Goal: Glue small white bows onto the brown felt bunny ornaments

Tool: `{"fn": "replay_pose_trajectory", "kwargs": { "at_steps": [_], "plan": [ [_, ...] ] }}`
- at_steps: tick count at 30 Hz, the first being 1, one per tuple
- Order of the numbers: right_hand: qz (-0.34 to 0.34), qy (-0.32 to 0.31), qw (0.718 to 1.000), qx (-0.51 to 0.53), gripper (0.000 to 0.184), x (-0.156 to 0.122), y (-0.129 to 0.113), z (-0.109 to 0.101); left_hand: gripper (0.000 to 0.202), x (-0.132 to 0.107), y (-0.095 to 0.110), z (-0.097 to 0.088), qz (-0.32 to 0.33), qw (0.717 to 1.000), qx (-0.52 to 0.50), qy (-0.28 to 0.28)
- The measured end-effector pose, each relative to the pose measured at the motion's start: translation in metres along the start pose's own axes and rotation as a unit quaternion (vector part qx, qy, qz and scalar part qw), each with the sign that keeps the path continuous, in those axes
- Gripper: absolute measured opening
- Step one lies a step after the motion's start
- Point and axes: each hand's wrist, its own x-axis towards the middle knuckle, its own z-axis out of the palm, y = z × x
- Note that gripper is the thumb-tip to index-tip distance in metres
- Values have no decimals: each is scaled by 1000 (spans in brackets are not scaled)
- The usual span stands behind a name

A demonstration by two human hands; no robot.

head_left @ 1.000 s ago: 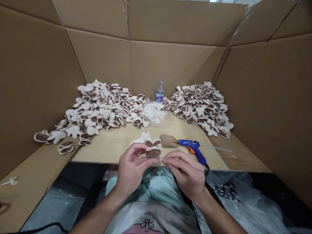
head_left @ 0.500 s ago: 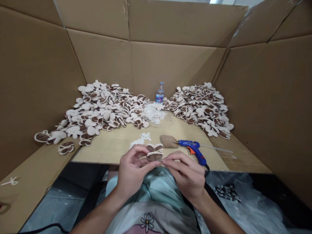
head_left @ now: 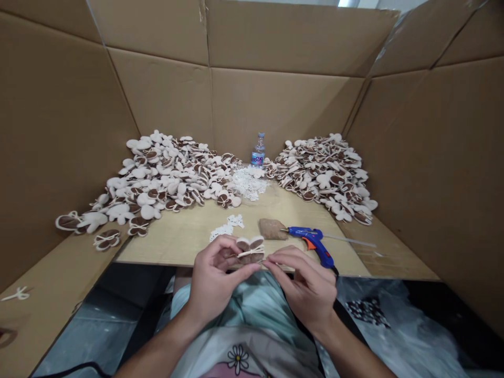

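My left hand (head_left: 216,278) grips a small felt piece (head_left: 250,250), shaped like a butterfly, with brown lobes edged in cream. A cream cord (head_left: 251,252) is tied across its middle. My right hand (head_left: 305,286) comes in from the right, its fingertips pinched at the piece's lower right edge on what looks like the cord's end. The thin strand is hard to make out there. Just beyond the hands lie a burlap-covered pad (head_left: 271,229) and a blue and orange hot glue gun (head_left: 314,242), with a glue stick in its rear.
Two large heaps of felt pieces (head_left: 165,181) (head_left: 323,176) lie on the wooden board (head_left: 177,244), with white lace cutouts (head_left: 248,184) and a water bottle (head_left: 258,150) between them. Cardboard walls (head_left: 275,113) surround the board on three sides.
The felt piece and both hands have shifted slightly lower, toward me. The piece now sits a little tilted, and my right fingertips stay close against its lower right edge.
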Motion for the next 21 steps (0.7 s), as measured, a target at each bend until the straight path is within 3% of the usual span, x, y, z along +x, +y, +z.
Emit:
{"fn": "replay_pose_trajectory", "kwargs": {
  "at_steps": [11, 21],
  "plan": [
    [-8, 10, 1000, 11, 32, 0, -2, -1, 32, 1, -4, -2, 46, 998, -15, -26],
    [25, 6, 999, 40, 33, -1, 0, -1, 32, 1, -4, -3, 32, 998, -31, -41]
  ]
}}
